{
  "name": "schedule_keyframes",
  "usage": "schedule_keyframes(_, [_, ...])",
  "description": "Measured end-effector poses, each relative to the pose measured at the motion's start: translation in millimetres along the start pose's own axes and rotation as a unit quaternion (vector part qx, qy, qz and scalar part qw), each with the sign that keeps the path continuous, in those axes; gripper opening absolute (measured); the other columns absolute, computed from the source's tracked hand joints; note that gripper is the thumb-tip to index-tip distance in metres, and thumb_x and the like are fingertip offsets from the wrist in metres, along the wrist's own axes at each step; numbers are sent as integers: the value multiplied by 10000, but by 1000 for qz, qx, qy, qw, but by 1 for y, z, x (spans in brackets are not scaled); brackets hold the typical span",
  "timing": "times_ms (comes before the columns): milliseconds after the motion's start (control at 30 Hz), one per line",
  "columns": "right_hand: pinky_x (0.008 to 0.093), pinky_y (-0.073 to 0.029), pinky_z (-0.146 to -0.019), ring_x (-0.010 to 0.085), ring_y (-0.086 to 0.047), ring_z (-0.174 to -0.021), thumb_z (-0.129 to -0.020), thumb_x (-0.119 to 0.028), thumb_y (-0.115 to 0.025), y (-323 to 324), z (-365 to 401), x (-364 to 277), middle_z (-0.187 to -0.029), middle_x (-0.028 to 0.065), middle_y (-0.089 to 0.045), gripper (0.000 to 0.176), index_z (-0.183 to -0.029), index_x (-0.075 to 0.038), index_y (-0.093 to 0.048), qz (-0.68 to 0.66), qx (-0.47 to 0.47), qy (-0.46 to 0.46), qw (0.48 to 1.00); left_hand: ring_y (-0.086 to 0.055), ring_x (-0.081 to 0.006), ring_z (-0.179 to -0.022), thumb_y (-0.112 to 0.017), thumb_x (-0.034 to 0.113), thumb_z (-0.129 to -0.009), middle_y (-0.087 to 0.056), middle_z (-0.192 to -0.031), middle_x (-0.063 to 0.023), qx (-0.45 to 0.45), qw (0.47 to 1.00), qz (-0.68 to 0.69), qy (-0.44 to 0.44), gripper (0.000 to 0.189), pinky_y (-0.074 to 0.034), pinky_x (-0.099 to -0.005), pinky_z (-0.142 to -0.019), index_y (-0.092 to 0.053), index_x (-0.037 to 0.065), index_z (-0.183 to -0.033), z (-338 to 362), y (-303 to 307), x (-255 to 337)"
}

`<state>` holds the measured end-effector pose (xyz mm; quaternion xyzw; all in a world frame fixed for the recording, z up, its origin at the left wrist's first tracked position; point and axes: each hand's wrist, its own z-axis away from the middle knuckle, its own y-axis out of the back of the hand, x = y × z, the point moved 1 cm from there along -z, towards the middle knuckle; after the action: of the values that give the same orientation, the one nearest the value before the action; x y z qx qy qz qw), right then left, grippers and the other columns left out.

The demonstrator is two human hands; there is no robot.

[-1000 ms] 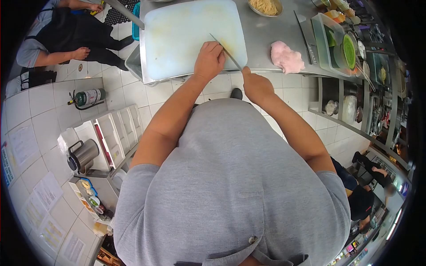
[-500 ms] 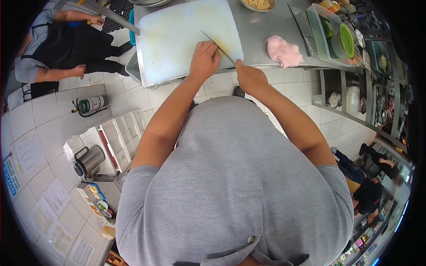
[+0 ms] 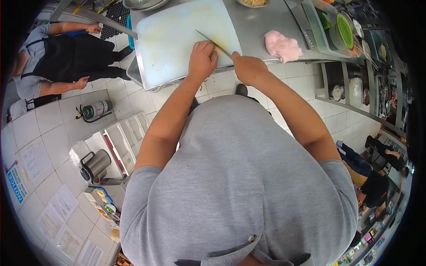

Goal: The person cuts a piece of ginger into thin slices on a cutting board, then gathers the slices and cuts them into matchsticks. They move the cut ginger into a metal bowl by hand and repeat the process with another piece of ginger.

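Observation:
In my right hand (image 3: 249,70) is the handle of a long knife (image 3: 214,42), its blade pointing up and left over the white cutting board (image 3: 173,37). Beside the blade, on the board's near right part, my left hand (image 3: 203,60) has its fingers curled; what they hold, if anything, is hidden. A yellowish stain marks the board by the blade. To the right of the board a crumpled pink cloth (image 3: 282,46) lies on the steel table (image 3: 262,26).
A bowl of pale shreds (image 3: 254,2) stands at the table's far side. At the right are a large blade (image 3: 300,22) and a clear tub (image 3: 317,31) with a green-filled container (image 3: 344,31). A person in a black apron (image 3: 66,55) stands at the left; others are lower right.
The view has shifted slightly. Both hands and the knife stay near the same part of the board. The person at the left has moved an arm a little.

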<state>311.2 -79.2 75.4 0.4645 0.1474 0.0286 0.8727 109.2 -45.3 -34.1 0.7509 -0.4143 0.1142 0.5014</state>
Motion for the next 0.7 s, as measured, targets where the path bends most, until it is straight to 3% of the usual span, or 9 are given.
schedule_keyframes(100, [589,-638,-917,458,-822,-1064,-1118,-92,-475,-1,22,-1,-1120,282,-822,232,-1281,26,-590,4,-6,-10,1000,-658,-415,-1170,-736,26,-906,-735,-1200,-188,-5,1000,5,6,189,-573,-504,-1048,-743,-8,-1092,0,2,2])
schedule_keyframes(233, [580,-643,-916,454,-822,-1085,-1120,-94,-467,-42,10,8,-1146,282,-823,240,-1281,24,-601,-6,14,-26,1000,-658,-415,-1174,-734,23,-899,-736,-1204,-185,0,1000,17,9,199,-573,-503,-1045,-742,-10,-1095,2,3,5])
schedule_keyframes(433, [580,-642,-914,464,-817,-1063,-1117,-101,-486,4,17,-6,-1132,274,-820,234,-1282,21,-599,3,7,-5,1000,-672,-408,-1180,-764,51,-908,-756,-1233,-172,-4,1000,-6,8,207,-577,-504,-1040,-755,9,-1111,0,1,-1])
schedule_keyframes(567, [580,-634,-932,462,-814,-1071,-1112,-99,-496,-28,20,0,-1120,263,-821,227,-1272,20,-605,-16,17,-33,999,-671,-409,-1190,-769,59,-904,-756,-1236,-174,-12,1000,3,22,214,-577,-502,-1050,-759,7,-1111,0,2,0])
schedule_keyframes(700, [581,-629,-943,455,-814,-1082,-1109,-97,-492,-15,7,-2,-1125,263,-822,231,-1275,21,-602,-16,25,-22,999,-677,-406,-1194,-772,62,-897,-758,-1234,-172,1,1000,-6,7,225,-581,-498,-1053,-763,7,-1115,2,-1,-1])
